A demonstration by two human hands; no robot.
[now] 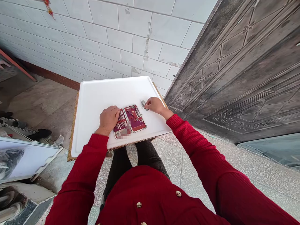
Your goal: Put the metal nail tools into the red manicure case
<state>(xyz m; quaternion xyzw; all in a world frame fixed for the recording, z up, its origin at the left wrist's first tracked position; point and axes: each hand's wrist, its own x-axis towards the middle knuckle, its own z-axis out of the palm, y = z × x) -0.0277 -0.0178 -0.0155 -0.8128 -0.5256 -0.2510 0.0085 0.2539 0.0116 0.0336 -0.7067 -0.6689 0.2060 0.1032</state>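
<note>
An open manicure case [138,127] with a dark red lining lies on the white board. Several slim silver tools are strapped in its left half, and more tools, one like small scissors, sit in the right half. My left hand [108,119] is at the case's upper left edge, fingers together and curled over it, partly hiding that half. To the right of the case, my right hand [154,105] pinches small silver nail clippers [142,102] with a ring, low over the board. Its fingertips cover part of the clippers.
The white board [98,93] has a raised rim and rests on a brown-edged support. Behind it stands a white tiled wall [131,40]. A dark carved door panel [222,68] is close on the right. At the left are a white rack [25,156] and clutter on the floor.
</note>
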